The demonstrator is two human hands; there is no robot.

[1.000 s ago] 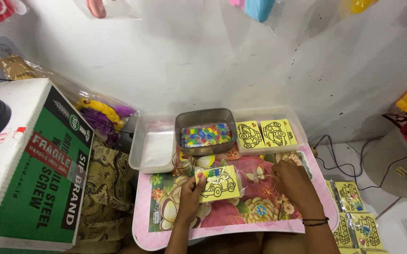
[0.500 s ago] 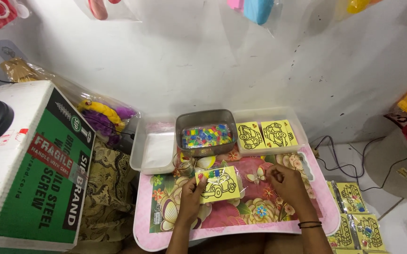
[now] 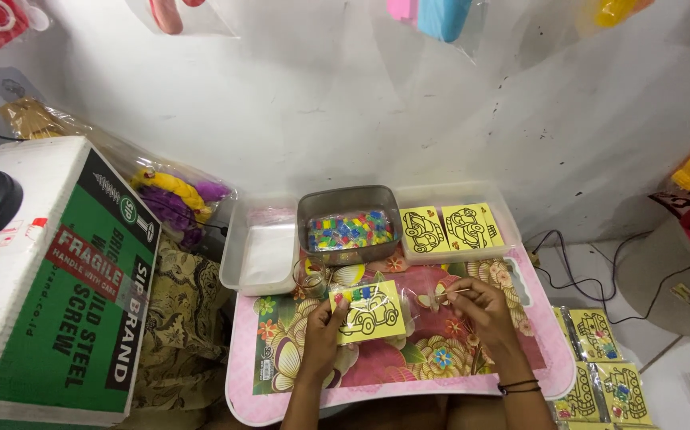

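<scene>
My left hand [image 3: 323, 326] holds a yellow card with a black car outline [image 3: 371, 311] by its left edge, flat over a pink floral tray [image 3: 409, 362]. A few small coloured pieces sit along the card's top. My right hand [image 3: 484, 309] pinches a thin pale stick [image 3: 450, 294] whose tip points left toward the card. A grey metal tin [image 3: 350, 224] full of small multicoloured pieces stands just behind the card.
Two more yellow car cards [image 3: 450, 229] lie in a clear tray behind. A clear plastic tub [image 3: 262, 248] stands left of the tin. A large green and white carton [image 3: 54, 271] is at the left. Packed card sets [image 3: 604, 374] lie at the right, near black cables [image 3: 568, 263].
My right hand has lifted off the tray and drawn in toward the card, now pinching the thin stick. My left hand keeps its hold on the card.
</scene>
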